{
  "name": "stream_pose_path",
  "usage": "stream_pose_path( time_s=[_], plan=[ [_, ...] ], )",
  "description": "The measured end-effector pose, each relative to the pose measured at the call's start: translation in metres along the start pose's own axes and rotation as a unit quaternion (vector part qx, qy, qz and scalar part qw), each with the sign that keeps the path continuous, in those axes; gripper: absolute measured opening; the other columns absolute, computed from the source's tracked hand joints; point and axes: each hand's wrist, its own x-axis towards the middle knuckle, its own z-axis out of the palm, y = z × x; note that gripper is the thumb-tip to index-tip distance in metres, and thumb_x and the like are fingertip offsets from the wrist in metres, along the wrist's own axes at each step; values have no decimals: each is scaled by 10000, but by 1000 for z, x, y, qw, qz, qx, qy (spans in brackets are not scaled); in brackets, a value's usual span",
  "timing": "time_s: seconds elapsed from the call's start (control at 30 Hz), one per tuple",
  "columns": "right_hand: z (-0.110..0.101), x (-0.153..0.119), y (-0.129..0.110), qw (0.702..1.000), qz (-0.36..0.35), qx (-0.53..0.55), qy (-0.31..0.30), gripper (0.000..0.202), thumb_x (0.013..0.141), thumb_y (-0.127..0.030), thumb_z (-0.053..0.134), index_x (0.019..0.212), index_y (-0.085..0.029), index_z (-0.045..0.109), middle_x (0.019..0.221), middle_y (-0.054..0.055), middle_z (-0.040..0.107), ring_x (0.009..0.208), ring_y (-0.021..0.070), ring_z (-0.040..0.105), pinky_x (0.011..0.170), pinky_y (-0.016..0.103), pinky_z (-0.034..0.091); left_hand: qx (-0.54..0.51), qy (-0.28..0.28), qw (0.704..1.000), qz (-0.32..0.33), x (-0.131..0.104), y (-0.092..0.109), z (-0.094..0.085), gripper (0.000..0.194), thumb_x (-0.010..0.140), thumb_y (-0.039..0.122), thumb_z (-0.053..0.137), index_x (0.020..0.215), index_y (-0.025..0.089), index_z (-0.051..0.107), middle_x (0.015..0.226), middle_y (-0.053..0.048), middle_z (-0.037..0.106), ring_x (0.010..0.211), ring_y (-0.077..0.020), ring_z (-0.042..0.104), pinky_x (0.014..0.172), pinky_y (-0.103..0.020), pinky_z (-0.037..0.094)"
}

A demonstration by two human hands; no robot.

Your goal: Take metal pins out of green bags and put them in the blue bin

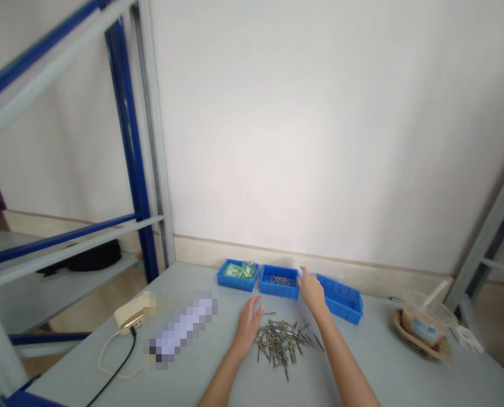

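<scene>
A pile of slim metal fasteners (279, 342), some brass-toned, lies on the grey tabletop. My left hand (248, 323) is at the pile's upper left edge, thumb and fingers apart, holding nothing visible. Beside the right end of the middle blue bin (279, 291) is my right hand (312, 289), its index finger stretched out and thumb apart; whether it touches the bin I cannot tell. Small silver screw-like pieces (282, 280) lie in that bin. The right blue bin (345, 306) stands askew, partly hidden by my right hand. One loose fastener (269, 313) lies near my left fingertips.
A left blue bin (236, 282) holds green-and-white packets (240, 271). A blurred-out purple object (186, 327) and a beige box with cables (129, 314) lie left. At right, a plastic cup (424, 325) sits in a brown tray (436, 353). Blue-and-grey rack posts (129, 141) rise at left.
</scene>
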Motion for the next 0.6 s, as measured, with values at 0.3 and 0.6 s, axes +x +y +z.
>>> stream_pose_path(
  time_s=[0.3,0.6],
  plan=[
    [28,16,3,991,-1,99,-88,232,792,-164,465,953,-121,627,846,121,692,865,229,661,732,280,476,-15,23,999,-41,-2,-8,2,603,901,491,253,1367,110,300,1236,-131,539,1192,-200,472,1042,-315,291],
    [47,-41,33,960,7,256,-114,486,887,-300,297,1327,-99,339,587,-14,599,436,155,584,425,234,435,122,-19,992,-25,2,9,0,530,895,519,225,995,181,621,733,-41,647,821,-222,602,841,-328,399]
  ],
)
